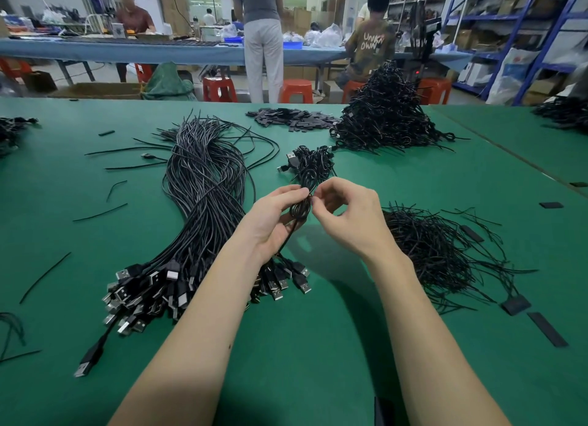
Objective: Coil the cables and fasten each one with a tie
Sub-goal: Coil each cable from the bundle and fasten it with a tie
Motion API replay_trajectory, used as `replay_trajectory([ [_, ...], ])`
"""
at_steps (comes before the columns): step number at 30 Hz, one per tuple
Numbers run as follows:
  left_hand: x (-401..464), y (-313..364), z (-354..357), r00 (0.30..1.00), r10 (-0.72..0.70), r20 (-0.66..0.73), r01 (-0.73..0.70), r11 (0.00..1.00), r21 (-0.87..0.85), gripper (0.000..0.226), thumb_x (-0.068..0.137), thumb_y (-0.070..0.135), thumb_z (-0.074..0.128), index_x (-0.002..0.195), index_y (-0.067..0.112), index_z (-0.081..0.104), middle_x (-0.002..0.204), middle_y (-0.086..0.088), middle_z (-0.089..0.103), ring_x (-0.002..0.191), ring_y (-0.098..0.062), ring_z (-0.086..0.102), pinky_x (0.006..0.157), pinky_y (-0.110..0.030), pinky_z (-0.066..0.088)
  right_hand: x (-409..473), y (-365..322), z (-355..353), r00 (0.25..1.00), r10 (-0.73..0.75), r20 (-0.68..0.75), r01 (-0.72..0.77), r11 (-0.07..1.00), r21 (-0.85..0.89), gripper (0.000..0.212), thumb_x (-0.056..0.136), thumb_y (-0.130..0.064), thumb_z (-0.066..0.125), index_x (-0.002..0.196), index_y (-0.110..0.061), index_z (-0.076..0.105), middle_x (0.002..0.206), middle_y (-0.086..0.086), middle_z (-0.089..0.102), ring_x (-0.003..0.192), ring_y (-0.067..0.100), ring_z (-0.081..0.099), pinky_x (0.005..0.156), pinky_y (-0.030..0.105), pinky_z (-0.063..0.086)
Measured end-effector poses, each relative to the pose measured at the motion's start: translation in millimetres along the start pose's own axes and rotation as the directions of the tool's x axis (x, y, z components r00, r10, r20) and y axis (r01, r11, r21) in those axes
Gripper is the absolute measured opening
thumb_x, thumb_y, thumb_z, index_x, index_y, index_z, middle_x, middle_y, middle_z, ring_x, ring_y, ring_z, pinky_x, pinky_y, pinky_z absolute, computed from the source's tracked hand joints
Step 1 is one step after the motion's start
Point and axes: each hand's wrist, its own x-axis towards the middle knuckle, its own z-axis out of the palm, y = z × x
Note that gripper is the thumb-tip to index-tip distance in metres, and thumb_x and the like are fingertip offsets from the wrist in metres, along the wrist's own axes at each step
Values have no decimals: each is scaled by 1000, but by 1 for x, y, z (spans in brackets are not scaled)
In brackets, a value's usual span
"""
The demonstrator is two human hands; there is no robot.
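A small black coiled cable (pixel 300 207) sits between both hands, held up above the green counter (pixel 318 346). The left hand (pixel 273 217) curls its fingers (pixel 294 192) around the coil's left side. The right hand (pixel 346 215) pinches the coil's right edge with thumb and fingertips, maybe on a thin tie, but it is too small to tell. Both arms reach forward, wrists bent inward. A big bundle of loose cables (pixel 203 203) lies to the left.
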Motion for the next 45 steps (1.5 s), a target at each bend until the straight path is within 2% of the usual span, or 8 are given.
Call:
replay_trajectory([
  [7, 1, -2, -1, 998, 60, 20, -61, 996, 57, 12, 88, 9, 71, 97, 16, 66, 77, 2, 71, 66, -11, 62, 66, -21, 50, 2, -5, 4, 966, 256, 47, -260, 944, 203, 18, 95, -15, 68, 77, -11, 70, 62, -2, 67, 54, 12, 60, 52, 18, 48],
  [11, 0, -1, 0, 987, 144, 70, -149, 986, 69, 13, 87, 8, 72, 96, 16, 69, 87, -2, 71, 75, -11, 66, 70, -21, 53, 7, -17, -7, 571, 493, 657, -702, -123, 702, 10, 87, -3, 65, 77, -3, 66, 59, 0, 56, 45, 5, 50, 37, 11, 40],
  [14, 0, -2, 0, 993, 121, 16, -122, 984, 128, 11, 87, 8, 72, 96, 14, 69, 78, 0, 71, 66, -10, 63, 63, -20, 51, 6, -12, -7, 679, 536, 502, -724, 373, 580, 10, 95, -14, 66, 86, -10, 67, 67, -2, 64, 50, 6, 55, 42, 14, 44],
  [18, 2, 0, -2, 996, 44, -78, -42, 999, 27, 6, 91, 8, 67, 94, 12, 65, 72, -1, 67, 54, -7, 59, 53, -19, 49, 3, -6, -11, 976, 153, 155, -155, 988, 0, 14, 88, -26, 77, 98, -29, 69, 88, -14, 71, 62, 9, 64, 62, 23, 55],
  [25, 4, -3, -4, 998, 52, -27, -50, 997, 64, 8, 89, 9, 69, 94, 15, 67, 73, 2, 70, 62, -9, 62, 57, -19, 50, 6, 0, -1, 972, 233, -18, -233, 972, 43, 10, 88, -27, 76, 79, -23, 76, 67, -15, 69, 55, 3, 61, 56, 18, 47],
  [29, 3, -3, -3, 994, 109, 27, -110, 993, 38, 9, 89, 9, 70, 96, 15, 68, 78, 1, 73, 66, -8, 67, 60, -19, 53, 5, -13, 3, 590, 575, 566, -707, 30, 707, 10, 86, -9, 70, 76, -9, 69, 69, -1, 63, 47, 3, 49, 37, 11, 37],
  [35, 6, -3, -5, 997, 52, -62, -52, 999, 0, 6, 91, 10, 68, 96, 12, 65, 70, 0, 69, 56, -7, 61, 53, -18, 50, 2, -7, 0, 975, 200, 98, -216, 956, 199, 20, 87, -22, 78, 105, -28, 69, 92, -10, 73, 62, 9, 66, 60, 21, 53],
  [45, 7, -5, -6, 999, -5, -45, 8, 998, 63, 4, 90, 11, 69, 92, 15, 67, 69, 2, 69, 66, -11, 60, 56, -21, 48, 0, 10, -8, 999, -43, -19, 43, 998, -34, 8, 86, -28, 82, 91, -24, 78, 85, -15, 71, 67, 9, 63, 64, 21, 51],
])
